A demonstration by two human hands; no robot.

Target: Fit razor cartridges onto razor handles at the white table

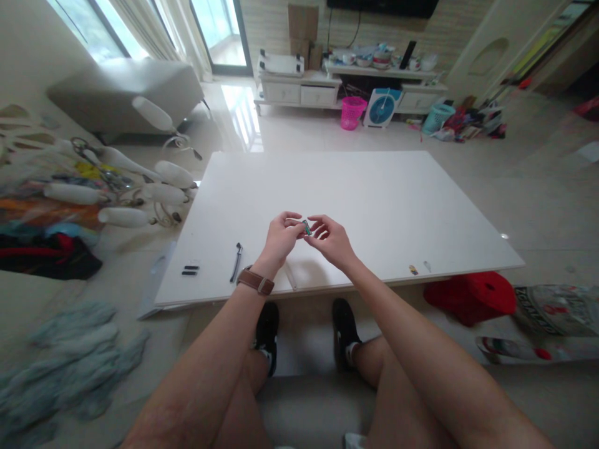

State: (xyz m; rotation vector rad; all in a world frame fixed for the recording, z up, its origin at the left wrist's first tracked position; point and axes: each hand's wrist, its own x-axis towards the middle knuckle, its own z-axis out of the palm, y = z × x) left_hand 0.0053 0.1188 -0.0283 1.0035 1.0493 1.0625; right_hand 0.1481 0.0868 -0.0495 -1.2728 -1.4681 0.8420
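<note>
A small green piece with dark edges (307,227) is held up over the white table (337,187); its exact kind is too small to make out. My left hand (283,237), with a brown-strapped watch at the wrist, pinches it between thumb and fingers. Close on its other side is my right hand (330,239), fingers curved and apart, the thumb at the piece's lower end; whether it touches is unclear. To the left on the table lie a dark, thin-handled tool like a razor (236,262) and two short black strips (189,270).
Near the table's front right edge lie a small yellow-and-black item (413,270) and a small clear item (427,266). A red roll (472,296) is on the floor beside that edge. A lamp with white shades (124,217) stands left of the table.
</note>
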